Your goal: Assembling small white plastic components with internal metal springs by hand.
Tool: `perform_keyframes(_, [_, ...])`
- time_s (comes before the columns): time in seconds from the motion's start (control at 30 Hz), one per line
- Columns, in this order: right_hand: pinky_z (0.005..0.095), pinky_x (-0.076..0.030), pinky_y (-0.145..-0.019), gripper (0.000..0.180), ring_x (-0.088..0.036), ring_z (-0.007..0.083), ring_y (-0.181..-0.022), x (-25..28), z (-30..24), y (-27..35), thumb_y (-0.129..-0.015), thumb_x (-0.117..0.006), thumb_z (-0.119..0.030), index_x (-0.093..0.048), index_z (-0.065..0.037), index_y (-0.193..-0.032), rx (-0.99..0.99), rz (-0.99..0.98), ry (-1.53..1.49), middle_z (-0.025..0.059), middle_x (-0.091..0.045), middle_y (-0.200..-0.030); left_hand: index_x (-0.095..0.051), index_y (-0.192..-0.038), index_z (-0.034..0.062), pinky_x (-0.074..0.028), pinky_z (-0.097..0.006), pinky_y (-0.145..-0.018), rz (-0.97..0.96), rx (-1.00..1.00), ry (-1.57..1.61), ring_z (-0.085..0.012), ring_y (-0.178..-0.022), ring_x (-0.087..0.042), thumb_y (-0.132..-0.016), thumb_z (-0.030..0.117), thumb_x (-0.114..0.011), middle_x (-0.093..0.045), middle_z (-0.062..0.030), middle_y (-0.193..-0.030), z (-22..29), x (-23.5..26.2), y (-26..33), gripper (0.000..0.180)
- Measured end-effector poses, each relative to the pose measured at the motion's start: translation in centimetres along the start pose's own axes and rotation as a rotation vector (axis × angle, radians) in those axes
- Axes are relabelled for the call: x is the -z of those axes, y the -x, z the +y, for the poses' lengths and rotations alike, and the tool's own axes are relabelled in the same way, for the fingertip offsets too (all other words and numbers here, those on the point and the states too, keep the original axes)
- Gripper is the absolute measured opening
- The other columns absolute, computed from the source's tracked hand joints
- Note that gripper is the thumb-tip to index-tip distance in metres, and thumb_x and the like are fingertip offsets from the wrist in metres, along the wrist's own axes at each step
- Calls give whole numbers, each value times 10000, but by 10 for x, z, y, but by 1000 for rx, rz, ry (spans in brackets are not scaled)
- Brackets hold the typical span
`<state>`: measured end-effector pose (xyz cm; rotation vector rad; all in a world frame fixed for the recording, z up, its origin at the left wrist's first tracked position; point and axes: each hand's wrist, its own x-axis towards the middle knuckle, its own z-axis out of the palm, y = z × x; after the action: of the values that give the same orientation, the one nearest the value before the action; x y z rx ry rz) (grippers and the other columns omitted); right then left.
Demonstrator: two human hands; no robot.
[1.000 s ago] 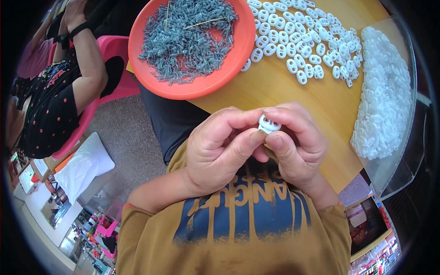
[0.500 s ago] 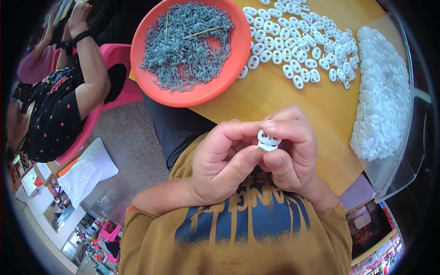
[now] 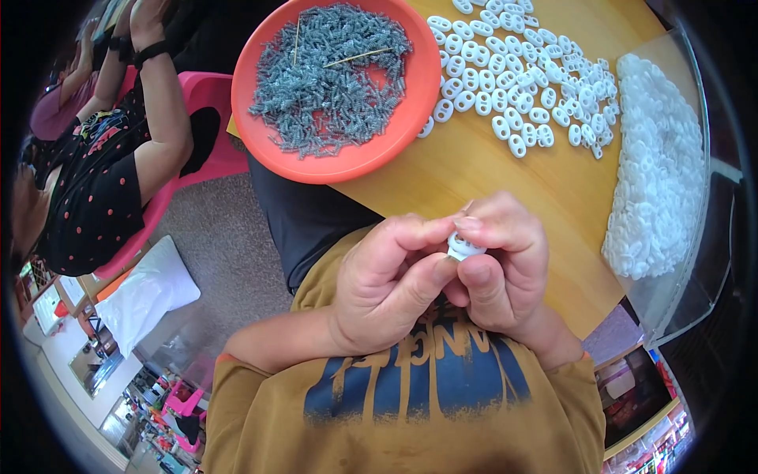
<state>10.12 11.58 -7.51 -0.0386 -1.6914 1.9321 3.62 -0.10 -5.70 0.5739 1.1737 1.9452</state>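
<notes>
Head view: L hand (image 3: 387, 288) & R hand (image 3: 501, 268), fingertips of both pinched together on small white plastic toggle (image 3: 462, 246), held above table edge (image 3: 442, 186). Orange bowl (image 3: 414, 118) w/ metal springs (image 3: 328, 75) at 11 o'clock; loose white toggles (image 3: 513, 75) at 1 o'clock.

White part (image 3: 462, 247) mostly hidden between fingers (image 3: 482, 229), shape unclear. Orange bowl (image 3: 395, 150) and loose white pieces (image 3: 505, 95) cut off at top edge.
</notes>
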Motion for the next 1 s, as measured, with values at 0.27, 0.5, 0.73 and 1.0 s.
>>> perform_keyframes(0.27, [207, -386, -488, 196, -456, 81, -534, 1, 1, 6, -839, -559, -103, -496, -25, -1008, -84, 44, -75, 82, -501, -810, -434, -1139, 14, -474, -203, -638, 12, 25, 25, -93, -716, -565, -876, -16, -446, -527, -68, -926, -2, 0, 0, 265])
perform_keyframes(0.5, [247, -415, -563, 347, -489, 161, -706, 14, -2, -3, -769, -651, -137, -499, -17, -1057, 74, -36, 153, 88, -550, -900, -448, -1113, -6, -448, -308, -794, 21, 86, -80, -178, -894, -547, -889, 80, -454, -543, -118, -989, 4, -1, -4, 240])
perform_keyframes(0.73, [265, -430, -580, 351, -502, 190, -725, 19, -7, -12, -772, -638, -110, -496, -12, -1078, 129, -35, 224, 74, -560, -925, -457, -1117, -17, -446, -222, -753, -15, 104, -4, -103, -866, -539, -880, 12, -449, -535, -79, -996, 14, -6, -16, 239])
perform_keyframes(1.0, [248, -405, -584, 355, -474, 158, -643, 23, -20, -8, -792, -576, -39, -475, 22, -1127, -119, 185, 166, 81, -491, -784, -467, -1045, -16, -463, -202, -607, 145, 299, -161, -93, -674, -554, -867, 44, -489, -565, -71, -868, 25, -10, -57, 189])
